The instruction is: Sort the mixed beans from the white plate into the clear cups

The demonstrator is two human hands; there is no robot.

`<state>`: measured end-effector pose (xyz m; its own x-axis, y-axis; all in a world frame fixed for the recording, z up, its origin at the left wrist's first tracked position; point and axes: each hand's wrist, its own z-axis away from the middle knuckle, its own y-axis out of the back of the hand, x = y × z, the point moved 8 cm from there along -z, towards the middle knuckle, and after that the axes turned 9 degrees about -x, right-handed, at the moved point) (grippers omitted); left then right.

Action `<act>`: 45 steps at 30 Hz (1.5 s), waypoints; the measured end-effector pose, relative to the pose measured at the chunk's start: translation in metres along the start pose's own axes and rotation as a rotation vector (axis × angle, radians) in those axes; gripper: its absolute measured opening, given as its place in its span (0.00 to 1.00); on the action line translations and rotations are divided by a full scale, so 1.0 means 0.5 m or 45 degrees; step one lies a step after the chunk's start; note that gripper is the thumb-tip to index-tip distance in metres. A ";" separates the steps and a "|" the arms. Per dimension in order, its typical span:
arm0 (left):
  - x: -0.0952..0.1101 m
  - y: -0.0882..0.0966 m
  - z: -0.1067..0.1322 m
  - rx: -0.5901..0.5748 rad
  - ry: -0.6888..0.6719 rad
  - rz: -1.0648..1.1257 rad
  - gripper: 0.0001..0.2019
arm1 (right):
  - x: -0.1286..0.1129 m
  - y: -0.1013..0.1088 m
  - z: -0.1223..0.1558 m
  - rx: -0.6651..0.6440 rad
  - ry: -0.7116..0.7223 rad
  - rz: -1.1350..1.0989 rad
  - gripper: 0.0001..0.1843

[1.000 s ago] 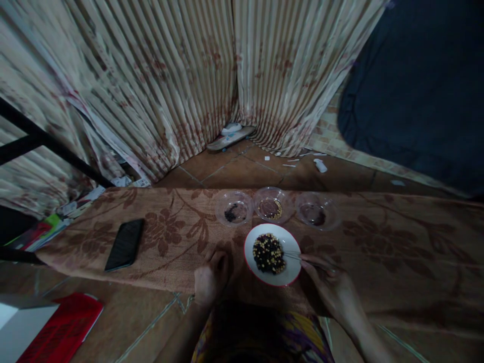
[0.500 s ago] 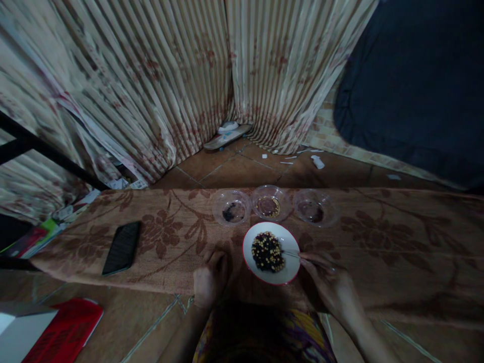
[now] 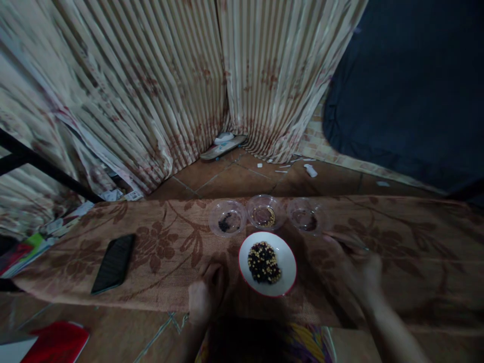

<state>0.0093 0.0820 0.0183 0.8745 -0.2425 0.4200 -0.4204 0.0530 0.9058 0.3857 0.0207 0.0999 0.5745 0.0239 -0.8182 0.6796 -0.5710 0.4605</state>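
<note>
A white bowl with a red rim (image 3: 289, 262) holds a mix of black and yellow bean-like grains (image 3: 263, 262). Behind it stand three clear plastic bowls: the left one (image 3: 227, 218) has some black grains, the middle one (image 3: 264, 212) yellow grains, the right one (image 3: 305, 216) a few dark reddish grains. My right hand (image 3: 357, 269), blurred by motion, is closed on thin metal tweezers (image 3: 357, 242), just right of and nearer than the right clear bowl. Left of the white bowl, my left hand (image 3: 206, 292) rests curled on the cloth, apart from the bowl.
A patterned brown cloth (image 3: 162, 272) covers the narrow table. A black phone (image 3: 113, 263) lies at its left. Striped curtains (image 3: 170, 75) hang behind, with a board-like object (image 3: 223, 147) and litter on the tiled floor. A red and white box (image 3: 56, 343) is at lower left.
My right hand has pulled the tweezers out of the white bowl and moved right and away from me, near the right clear bowl. My left hand stays put. The view has shifted slightly.
</note>
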 end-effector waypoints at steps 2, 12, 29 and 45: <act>-0.003 -0.002 0.000 0.003 -0.010 0.004 0.09 | 0.015 0.020 -0.030 0.095 -0.007 -0.011 0.18; -0.014 -0.012 -0.002 -0.029 0.043 0.033 0.07 | 0.018 -0.016 0.024 0.023 -0.189 -0.190 0.16; -0.006 -0.006 -0.001 0.015 0.031 -0.012 0.08 | 0.011 -0.124 0.117 -0.571 -0.172 -0.090 0.17; 0.002 0.002 0.000 0.046 -0.014 -0.006 0.09 | 0.018 -0.135 0.122 -0.570 -0.178 -0.091 0.18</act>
<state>0.0098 0.0817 0.0195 0.8738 -0.2535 0.4150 -0.4250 0.0168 0.9050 0.3172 0.0092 0.0403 0.4727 -0.0782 -0.8778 0.8628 -0.1615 0.4790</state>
